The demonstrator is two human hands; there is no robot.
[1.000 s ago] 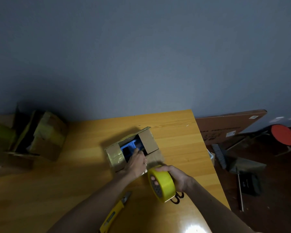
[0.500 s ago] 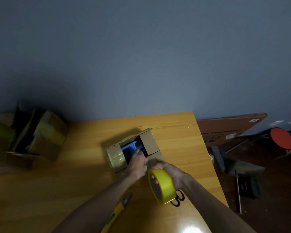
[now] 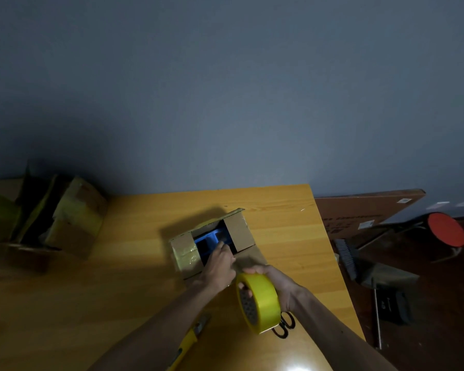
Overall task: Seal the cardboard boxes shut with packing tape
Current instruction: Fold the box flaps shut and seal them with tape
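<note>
Mid-table, cardboard box (image 3: 184,253) sits just ahead, flaps apart; my left hand (image 3: 220,263) is nearer, fingers in the gap, grip unclear; my right hand (image 3: 279,282) curled round tape roll (image 3: 263,301), just short of the box

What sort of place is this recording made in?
Likely a spare room or storeroom used for packing: a wooden table against a bare grey wall, taped cardboard boxes, and a broom and flat carton on the floor.
</note>
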